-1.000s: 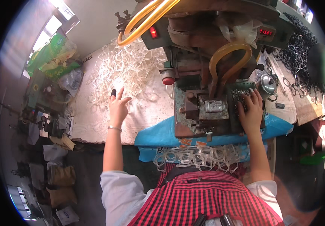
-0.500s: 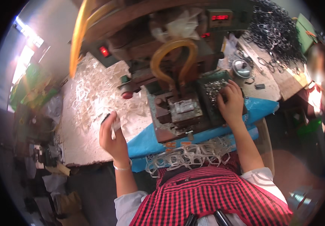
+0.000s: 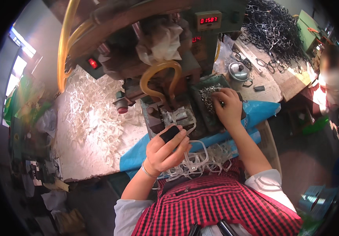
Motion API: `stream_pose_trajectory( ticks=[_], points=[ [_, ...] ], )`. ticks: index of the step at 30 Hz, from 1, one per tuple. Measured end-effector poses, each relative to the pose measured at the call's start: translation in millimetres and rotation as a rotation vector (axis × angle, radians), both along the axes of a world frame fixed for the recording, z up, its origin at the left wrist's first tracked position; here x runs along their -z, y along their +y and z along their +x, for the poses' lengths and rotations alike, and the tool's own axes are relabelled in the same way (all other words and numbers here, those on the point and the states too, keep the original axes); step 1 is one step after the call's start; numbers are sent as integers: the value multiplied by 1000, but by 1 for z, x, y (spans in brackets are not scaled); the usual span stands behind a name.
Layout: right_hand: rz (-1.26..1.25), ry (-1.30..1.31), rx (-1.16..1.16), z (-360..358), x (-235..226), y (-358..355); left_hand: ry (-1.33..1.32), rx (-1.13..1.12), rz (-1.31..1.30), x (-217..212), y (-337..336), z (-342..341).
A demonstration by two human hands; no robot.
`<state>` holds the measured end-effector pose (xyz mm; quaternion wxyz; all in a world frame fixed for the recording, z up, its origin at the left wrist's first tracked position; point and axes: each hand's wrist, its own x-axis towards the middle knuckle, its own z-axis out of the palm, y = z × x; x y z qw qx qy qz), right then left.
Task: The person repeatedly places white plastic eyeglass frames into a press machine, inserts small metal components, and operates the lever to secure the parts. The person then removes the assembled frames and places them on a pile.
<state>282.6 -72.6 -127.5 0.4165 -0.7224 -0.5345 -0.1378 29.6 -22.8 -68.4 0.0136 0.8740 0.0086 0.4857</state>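
My left hand (image 3: 164,151), with a black sleeve on one finger, is closed on a clear plastic eyeglass frame (image 3: 207,155). One rim of the frame reaches over the metal fixture (image 3: 180,114) of the press, and the other hangs toward my lap. I cannot tell whether the frame touches the fixture. My right hand (image 3: 230,108) dips into the dark tray (image 3: 203,122) beside the fixture, fingertips bent together at a heap of small shiny metal parts (image 3: 206,95). Whatever lies between those fingertips is hidden.
Over the fixture hangs the press with a yellow hose (image 3: 143,82). A red button (image 3: 122,109) juts out at its left. Clear frames (image 3: 94,118) heap the table. More clear frames (image 3: 216,159) rest at my lap. A lidded metal pot (image 3: 238,72) and black frames (image 3: 273,33) stand right.
My left hand has come from beside the pile of clear frames, right to the fixture, and now a clear frame shows in it. My right hand stays at the metal parts.
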Motion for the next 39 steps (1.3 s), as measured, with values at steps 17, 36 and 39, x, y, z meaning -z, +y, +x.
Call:
stream_pose_trajectory(
  ticks=[17, 36, 39],
  points=[
    [72, -91, -62, 12, -2, 18, -11, -883, -171, -14, 91, -95],
    [61, 372, -211, -19, -53, -52, -504, -514, -1139, 56, 67, -110],
    [9, 525, -501, -43, -89, -23, -497, -310, -1090, 37, 71, -96]
  ],
)
